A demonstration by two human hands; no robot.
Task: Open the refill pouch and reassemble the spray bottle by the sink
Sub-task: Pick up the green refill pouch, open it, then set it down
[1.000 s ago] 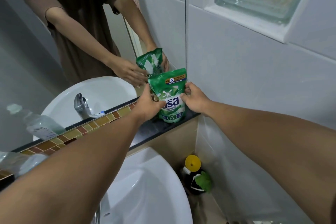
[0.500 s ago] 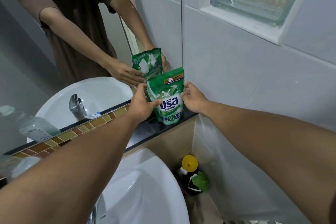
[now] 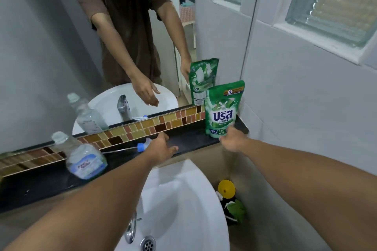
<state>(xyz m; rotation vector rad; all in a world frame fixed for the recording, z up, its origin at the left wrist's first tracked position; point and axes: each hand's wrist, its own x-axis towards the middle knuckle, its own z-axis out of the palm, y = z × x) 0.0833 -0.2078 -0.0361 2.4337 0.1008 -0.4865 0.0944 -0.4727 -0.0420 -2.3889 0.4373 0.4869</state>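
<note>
A green refill pouch stands upright at the right end of the black ledge, close to the white wall. My right hand is blurred at the pouch's lower right corner, fingers curled and touching it; whether it grips is unclear. My left hand hovers over the ledge's middle with fingers apart, holding nothing. Just left of it lies the spray head with its blue collar and thin tube. The clear spray bottle, neck uncovered, stands further left on the ledge.
The white sink basin with its chrome tap lies below the ledge. A mirror and a mosaic tile strip back the ledge. A dark bottle with a yellow cap stands low beside the sink.
My left hand has let go of the pouch and moved left along the ledge toward the spray head. My right hand slid down to the pouch's base. The view shifted left.
</note>
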